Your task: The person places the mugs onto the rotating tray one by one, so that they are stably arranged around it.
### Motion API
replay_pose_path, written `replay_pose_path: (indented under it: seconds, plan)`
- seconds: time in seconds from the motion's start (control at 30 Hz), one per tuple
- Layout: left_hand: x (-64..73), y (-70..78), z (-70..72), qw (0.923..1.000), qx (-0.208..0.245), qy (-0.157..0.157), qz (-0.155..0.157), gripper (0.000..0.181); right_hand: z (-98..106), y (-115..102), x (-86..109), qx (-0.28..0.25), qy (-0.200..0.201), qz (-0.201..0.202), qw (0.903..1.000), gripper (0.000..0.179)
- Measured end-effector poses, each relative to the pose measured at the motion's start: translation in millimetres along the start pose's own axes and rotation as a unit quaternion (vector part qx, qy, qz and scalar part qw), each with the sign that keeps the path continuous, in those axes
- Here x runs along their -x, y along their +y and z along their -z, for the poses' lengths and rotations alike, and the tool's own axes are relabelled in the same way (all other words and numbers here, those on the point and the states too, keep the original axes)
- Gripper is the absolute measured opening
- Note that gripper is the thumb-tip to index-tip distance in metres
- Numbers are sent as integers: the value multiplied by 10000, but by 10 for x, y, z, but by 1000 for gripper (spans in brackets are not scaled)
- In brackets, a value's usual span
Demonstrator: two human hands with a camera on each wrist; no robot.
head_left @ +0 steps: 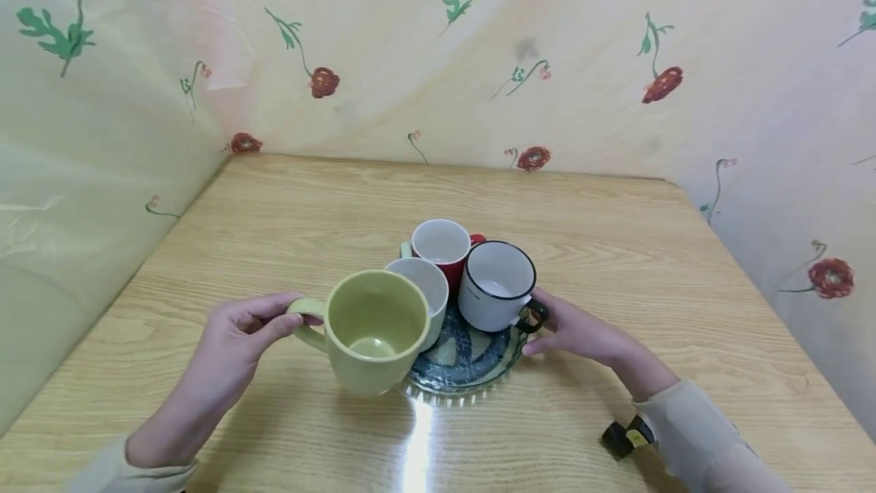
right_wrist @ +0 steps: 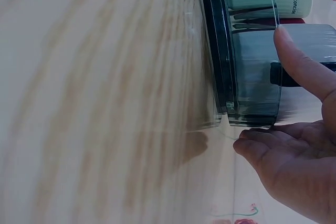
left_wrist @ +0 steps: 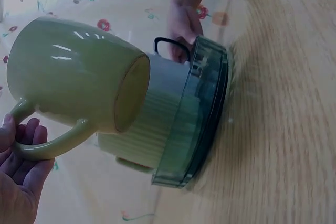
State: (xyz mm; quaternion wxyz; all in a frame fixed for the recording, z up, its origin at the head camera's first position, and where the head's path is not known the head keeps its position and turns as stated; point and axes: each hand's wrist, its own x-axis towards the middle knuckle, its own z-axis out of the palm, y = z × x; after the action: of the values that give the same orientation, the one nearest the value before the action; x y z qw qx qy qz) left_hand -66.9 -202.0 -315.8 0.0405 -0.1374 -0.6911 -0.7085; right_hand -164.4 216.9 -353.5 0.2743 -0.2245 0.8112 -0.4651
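Note:
By its handle, my left hand (head_left: 236,333) holds a large yellow-green mug (head_left: 372,379), raised over the near left edge of a round, clear-walled glass tray (head_left: 458,375) with a dark blue pattern. The left wrist view shows the mug (left_wrist: 73,72) tilted, its base off the table. My right hand (head_left: 575,329) rests at the tray's right side, thumb and fingers spread along the glass wall (right_wrist: 254,77). Beside that hand, a white enamel mug (head_left: 489,306) with black rim and handle stands in the tray. A pale green mug (head_left: 419,276) and a red mug (head_left: 455,272) stand there too.
The tray sits on a light wood table (head_left: 328,196). Behind and at both sides hangs a pale flowered cloth (head_left: 383,59). A small black device with a yellow label (head_left: 633,436) is strapped near the right sleeve (head_left: 691,424).

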Motion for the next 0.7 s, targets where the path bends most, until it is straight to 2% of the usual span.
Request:
replay_pose_path:
  seconds: [0.23,0.7]
  plan:
    - [7,-11,-112,9994,-256,-68,206,27,-4,3,0,7,48,33,10000,104]
    - [-42,-7,-201,9994,-330,-45,117,21,28,-20,11,2,-46,172,9998,107]
